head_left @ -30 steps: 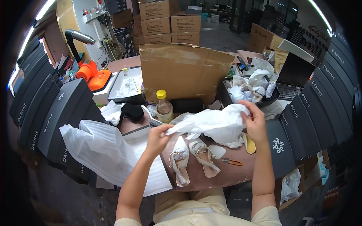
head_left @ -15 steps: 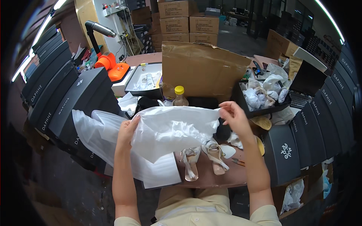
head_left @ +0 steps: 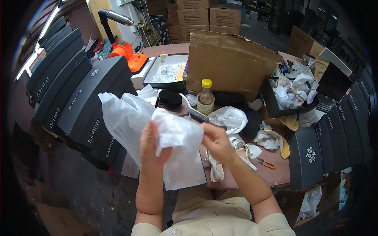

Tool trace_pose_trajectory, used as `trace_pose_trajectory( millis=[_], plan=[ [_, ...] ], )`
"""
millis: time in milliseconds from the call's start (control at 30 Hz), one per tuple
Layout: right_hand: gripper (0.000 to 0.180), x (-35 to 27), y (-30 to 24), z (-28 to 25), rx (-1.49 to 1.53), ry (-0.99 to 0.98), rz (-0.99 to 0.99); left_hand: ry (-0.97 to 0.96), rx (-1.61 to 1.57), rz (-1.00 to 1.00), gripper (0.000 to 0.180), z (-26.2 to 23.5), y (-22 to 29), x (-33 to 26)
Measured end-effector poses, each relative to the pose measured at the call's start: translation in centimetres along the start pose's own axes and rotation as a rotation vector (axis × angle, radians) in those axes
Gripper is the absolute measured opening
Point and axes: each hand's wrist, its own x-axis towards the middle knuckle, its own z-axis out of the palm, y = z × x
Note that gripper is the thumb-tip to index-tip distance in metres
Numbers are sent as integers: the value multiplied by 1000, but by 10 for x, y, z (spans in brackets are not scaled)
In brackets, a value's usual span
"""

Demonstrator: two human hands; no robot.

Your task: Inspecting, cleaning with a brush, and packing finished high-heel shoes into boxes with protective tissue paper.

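Note:
My left hand (head_left: 154, 146) is closed on the left part of a crumpled sheet of white tissue paper (head_left: 179, 129). My right hand (head_left: 217, 142) pinches the right edge of the same sheet, held up over the table. Under and behind the left hand, white foam wrap (head_left: 128, 114) drapes down across a box edge; a paler part of it (head_left: 183, 171) hangs toward me. A strappy sandal (head_left: 216, 171) lies below my right hand. The other sandal (head_left: 245, 153) is partly covered by my right forearm. Orange-handled snips (head_left: 267, 163) lie right of the sandals.
Dark shoeboxes are stacked at left (head_left: 94, 102) and right (head_left: 306, 153). A yellow-capped bottle (head_left: 205, 100), loose white paper (head_left: 229, 119) and a cardboard panel (head_left: 232, 65) stand beyond my hands. A black box of crumpled paper (head_left: 293, 110) is at right, an orange lamp-like device (head_left: 128, 55) far left.
The tissue paper was stretched wide between my hands; now they are closer together and it is bunched smaller. Another white paper piece shows behind on the table. The view has shifted left.

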Motion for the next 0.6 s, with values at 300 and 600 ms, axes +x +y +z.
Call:
trace_pose_trajectory(
  millis=[300,600],
  plan=[
    [29,20,-27,-63,543,715,131,-544,580,76,113,-55,-50,-47],
    [34,13,20,-66,388,603,337,-192,538,312,62,-51,-51,-58]
  ],
)
